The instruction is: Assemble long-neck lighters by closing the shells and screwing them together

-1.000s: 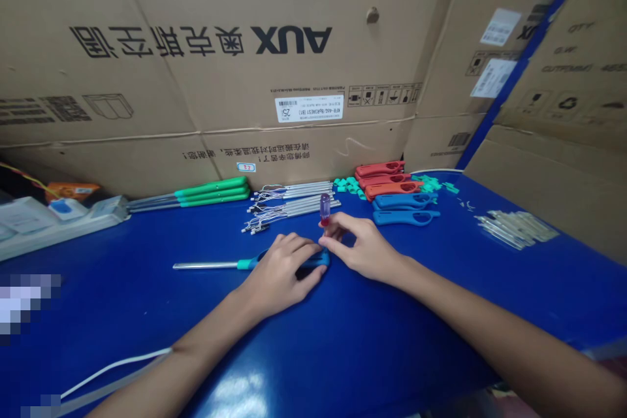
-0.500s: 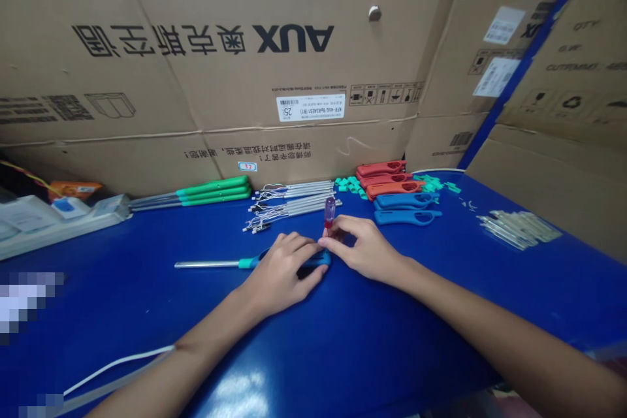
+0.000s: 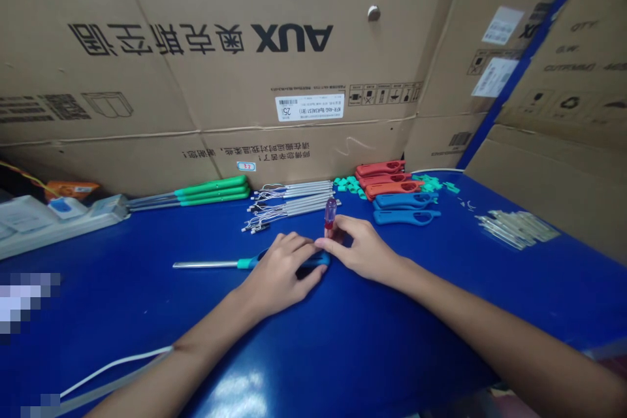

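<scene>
Here, a long tool with a blue plastic handle and a bare metal shaft lies flat on the glossy blue table, its shaft pointing left. The left hand lies over the handle, fingers curled down around it and pressing it to the table. At the handle's right end, the right hand pinches a small screwdriver with a clear red handle between thumb and fingertips. It stands nearly upright, its lower end hidden behind the fingers.

Just behind the hands is a heap of thin metal rods with wire tails. To their left lie three green-handled tools side by side. To the right are red plastic grips, then blue plastic grips, with small green plastic pieces scattered about them. Further right lies a bundle of pale thin sticks. A white power strip sits at the far left, and a white cable runs by the left forearm. Large brown cardboard boxes wall in the table.
</scene>
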`<state>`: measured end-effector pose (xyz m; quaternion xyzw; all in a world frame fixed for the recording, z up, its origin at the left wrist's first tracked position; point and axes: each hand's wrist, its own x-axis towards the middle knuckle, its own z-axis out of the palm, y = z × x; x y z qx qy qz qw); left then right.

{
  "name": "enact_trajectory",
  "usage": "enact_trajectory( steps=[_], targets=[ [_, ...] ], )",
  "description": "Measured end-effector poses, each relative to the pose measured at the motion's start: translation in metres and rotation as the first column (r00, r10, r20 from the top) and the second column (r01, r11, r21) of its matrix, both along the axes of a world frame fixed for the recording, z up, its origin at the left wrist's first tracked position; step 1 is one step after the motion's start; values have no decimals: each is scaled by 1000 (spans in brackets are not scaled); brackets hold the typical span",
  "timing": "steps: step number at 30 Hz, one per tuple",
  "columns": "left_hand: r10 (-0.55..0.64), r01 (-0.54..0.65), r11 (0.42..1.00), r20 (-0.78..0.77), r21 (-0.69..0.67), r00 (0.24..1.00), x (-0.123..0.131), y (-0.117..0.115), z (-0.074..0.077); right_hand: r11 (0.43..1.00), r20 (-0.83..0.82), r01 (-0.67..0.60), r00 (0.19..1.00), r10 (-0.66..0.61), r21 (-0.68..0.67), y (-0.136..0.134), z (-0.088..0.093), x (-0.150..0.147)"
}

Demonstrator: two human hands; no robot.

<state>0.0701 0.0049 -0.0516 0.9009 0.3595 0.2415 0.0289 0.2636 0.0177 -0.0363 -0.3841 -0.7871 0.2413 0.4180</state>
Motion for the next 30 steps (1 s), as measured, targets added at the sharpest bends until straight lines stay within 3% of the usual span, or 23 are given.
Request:
enact_trajectory(
  steps=[8,15,23,30],
  targets=[
    [5,-5,1000,-1,6,1000,0,-1,1,999,21,-2,1000,2,-32,-1,1,-1],
    [-43,45,999,91,-26,995,0,-3,5,998,18,9,1000,-8,-65,0,0,-1],
    [-146,145,989,52,12,988,-2,-5,7,998,1,-5,1000,5,-68,0,0,-1],
    [-145,146,989,55,-17,988,0,-3,7,994,-38,-62,998,59,-86,1,4,0]
  ],
)
